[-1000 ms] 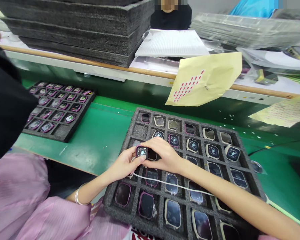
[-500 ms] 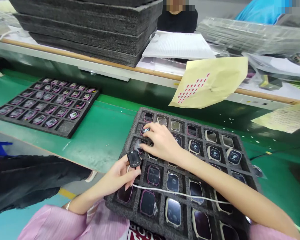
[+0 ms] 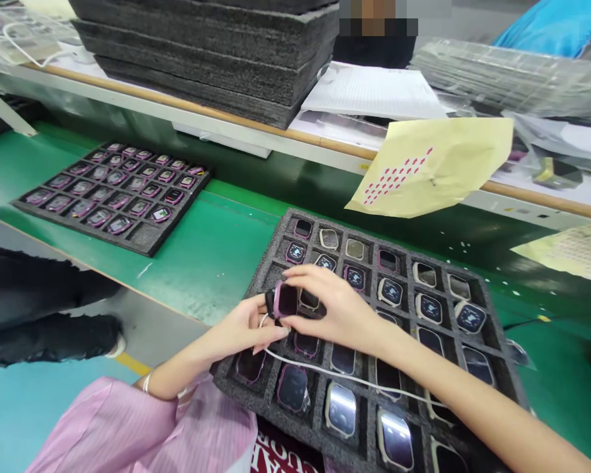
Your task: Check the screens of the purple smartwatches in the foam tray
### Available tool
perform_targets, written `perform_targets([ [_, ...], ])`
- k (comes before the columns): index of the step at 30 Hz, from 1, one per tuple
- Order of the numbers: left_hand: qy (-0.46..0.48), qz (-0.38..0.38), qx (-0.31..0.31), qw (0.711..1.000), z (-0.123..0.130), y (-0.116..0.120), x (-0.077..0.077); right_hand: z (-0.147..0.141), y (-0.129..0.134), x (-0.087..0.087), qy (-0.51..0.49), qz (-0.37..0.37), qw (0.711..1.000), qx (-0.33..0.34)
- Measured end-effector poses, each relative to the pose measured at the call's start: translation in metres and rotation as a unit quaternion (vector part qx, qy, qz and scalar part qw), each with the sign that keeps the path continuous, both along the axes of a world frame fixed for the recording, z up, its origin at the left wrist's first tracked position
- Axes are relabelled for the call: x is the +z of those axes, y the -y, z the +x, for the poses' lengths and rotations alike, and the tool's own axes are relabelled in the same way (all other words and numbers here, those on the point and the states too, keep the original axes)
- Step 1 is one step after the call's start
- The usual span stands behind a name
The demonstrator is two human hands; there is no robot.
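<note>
Over slotted foam tray (image 3: 274,253) of watches (image 3: 341,408), R hand (image 3: 347,309) holds purple-rimmed watch (image 3: 288,301), L hand (image 3: 239,328) blk puck (image 3: 270,304).

The green bench (image 3: 221,243) carries a large dark-grey foam tray (image 3: 270,263), whose near edge juts past the bench's front, and a flatter black tray (image 3: 148,234) well apart on the left. Along the back, a wood-edged shelf (image 3: 192,107) bears stacked black foam slabs (image 3: 226,59), white sheets (image 3: 374,92) and clear plastic trays (image 3: 512,72).

left grip (image 3: 241,328): curled | right grip (image 3: 342,309): pinching (forearm (image 3: 453,382) slanting)
</note>
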State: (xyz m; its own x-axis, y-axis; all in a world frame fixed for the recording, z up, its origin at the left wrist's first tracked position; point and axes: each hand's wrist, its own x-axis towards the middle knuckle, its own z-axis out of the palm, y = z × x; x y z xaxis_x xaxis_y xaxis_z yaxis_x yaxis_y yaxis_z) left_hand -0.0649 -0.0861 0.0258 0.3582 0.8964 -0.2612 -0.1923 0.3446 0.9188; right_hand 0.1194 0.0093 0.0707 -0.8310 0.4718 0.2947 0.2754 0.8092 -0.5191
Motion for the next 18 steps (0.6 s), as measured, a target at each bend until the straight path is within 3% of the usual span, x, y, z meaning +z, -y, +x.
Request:
perform_targets([
  [4,-0.021,0.008,-0.015,1.0,0.003,0.0,0.001,-0.006,0.017,-0.006,0.061,0.054,0.996,0.045],
  [8,-0.045,0.012,0.042,0.998,0.007,0.001,0.002,-0.009,0.019,-0.017,0.041,0.095,0.994,0.041],
  [13,-0.053,0.007,0.032,0.998,0.007,0.001,0.004,-0.006,0.02,-0.034,-0.051,0.056,0.996,0.038],
  [18,-0.064,0.007,0.013,0.998,0.005,0.002,0.003,-0.005,0.022,-0.042,-0.078,0.028,0.996,0.027],
])
